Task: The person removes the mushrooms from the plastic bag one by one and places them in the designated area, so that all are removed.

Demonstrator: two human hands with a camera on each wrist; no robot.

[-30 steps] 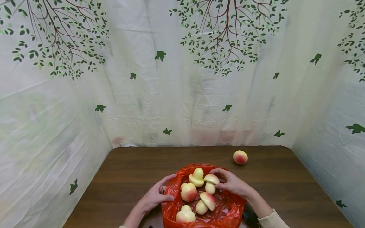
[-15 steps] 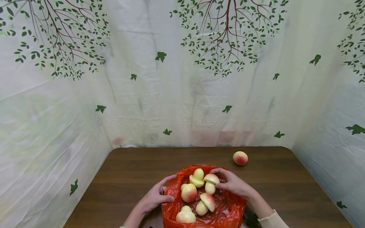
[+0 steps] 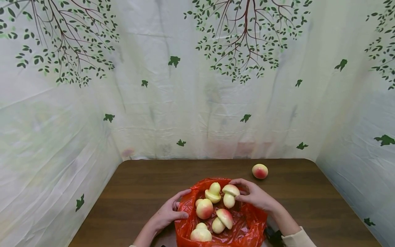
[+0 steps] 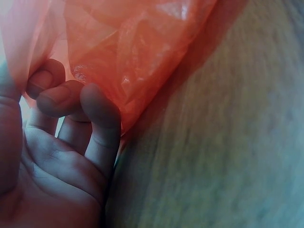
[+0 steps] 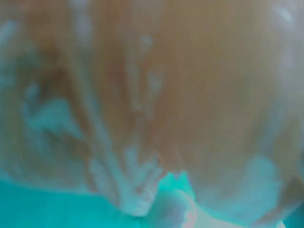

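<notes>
A red plastic bag (image 3: pixel 247 233) lies spread with its mouth upward. My left hand (image 3: pixel 169 210) grips its left rim; the left wrist view shows fingers (image 4: pixel 99 118) curled by the thin film. At the far right of the mouth, my right hand (image 3: pixel 256 195) pinches a pale yellow mushroom (image 3: pixel 229 195) with a pink-tinged cap, fingers on the cap and thumb near the stem. Several similar mushrooms sit inside: one at the back (image 3: pixel 213 193), a pink-blushed one (image 3: pixel 204 208), another tilted (image 3: pixel 223 221), and a pale one (image 3: pixel 201 233) in front. The right wrist view is blurred by close film.
On the brown wooden table (image 3: pixel 148 181), a yellow round piece with a red patch (image 3: pixel 260 171) lies behind the bag to the right. Something black (image 3: pixel 273 236) is beside the bag under the right wrist. A leaf-printed white curtain (image 3: pixel 197 103) surrounds the table.
My right hand has shifted slightly up and to the right, and the mushroom it pinches has moved with it. The left hand and the other mushrooms stay in place.
</notes>
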